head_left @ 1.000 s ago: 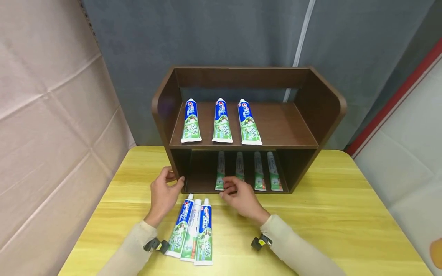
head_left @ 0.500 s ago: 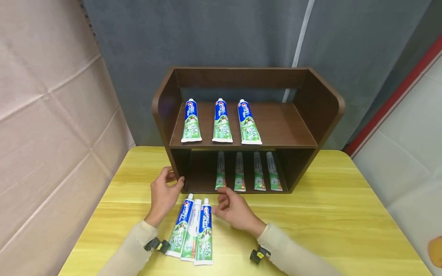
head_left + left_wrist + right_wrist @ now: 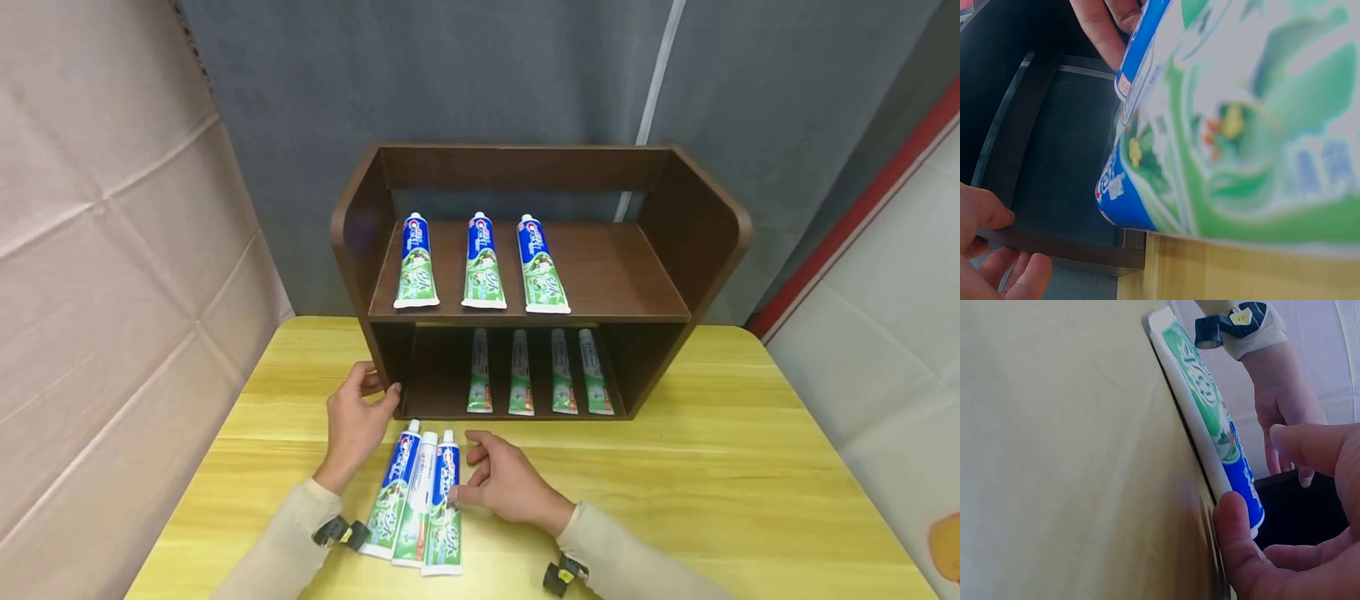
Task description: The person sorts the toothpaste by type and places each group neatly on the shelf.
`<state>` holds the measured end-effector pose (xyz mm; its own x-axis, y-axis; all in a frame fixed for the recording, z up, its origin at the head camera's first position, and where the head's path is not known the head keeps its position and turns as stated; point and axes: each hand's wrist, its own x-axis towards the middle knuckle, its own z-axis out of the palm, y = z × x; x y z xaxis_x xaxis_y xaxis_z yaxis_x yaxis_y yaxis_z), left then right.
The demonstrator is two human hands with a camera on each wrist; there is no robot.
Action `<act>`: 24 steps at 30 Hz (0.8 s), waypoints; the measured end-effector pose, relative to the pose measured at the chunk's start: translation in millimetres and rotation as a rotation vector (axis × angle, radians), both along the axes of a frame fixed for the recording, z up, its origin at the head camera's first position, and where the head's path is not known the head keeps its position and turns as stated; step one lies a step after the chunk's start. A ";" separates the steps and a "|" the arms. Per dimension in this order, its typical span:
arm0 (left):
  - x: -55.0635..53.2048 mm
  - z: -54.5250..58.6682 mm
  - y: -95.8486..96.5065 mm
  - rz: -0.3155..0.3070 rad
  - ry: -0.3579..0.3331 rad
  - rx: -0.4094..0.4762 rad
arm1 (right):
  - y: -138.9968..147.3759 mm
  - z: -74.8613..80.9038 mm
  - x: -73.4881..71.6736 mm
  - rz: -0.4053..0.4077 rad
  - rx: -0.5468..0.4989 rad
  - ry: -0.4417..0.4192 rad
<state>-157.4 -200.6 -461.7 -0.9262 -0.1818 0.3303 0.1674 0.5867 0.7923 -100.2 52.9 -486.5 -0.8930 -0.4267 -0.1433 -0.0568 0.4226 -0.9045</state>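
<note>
Toothpaste tube (image 3: pixel 442 525) is lying cap toward the rack (image 3: pixel 611 271), just left of your spread right fingers (image 3: pixel 481 438) (left fingers (image 3: pixel 391 397) gripping the rack).

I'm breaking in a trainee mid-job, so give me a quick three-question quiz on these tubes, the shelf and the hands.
1. How many toothpaste tubes lie on the lower level of the brown shelf?
2. True or false: the left hand grips the shelf's left side panel.
3. Which tube is the right hand nearest to?
A) the rightmost tube on the lower level
B) the rightmost Crest tube on the table
C) the leftmost tube on the table

Key: 1. Four. 2. True. 3. B.
</note>
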 end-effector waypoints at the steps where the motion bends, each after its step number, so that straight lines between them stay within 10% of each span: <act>1: 0.0 -0.1 0.0 0.000 0.001 -0.001 | -0.3 -0.6 1.3 0.002 0.005 -0.001; 24: -0.8 -0.7 0.1 -0.008 0.016 0.019 | -10.9 -2.6 12.8 0.035 -0.007 -0.058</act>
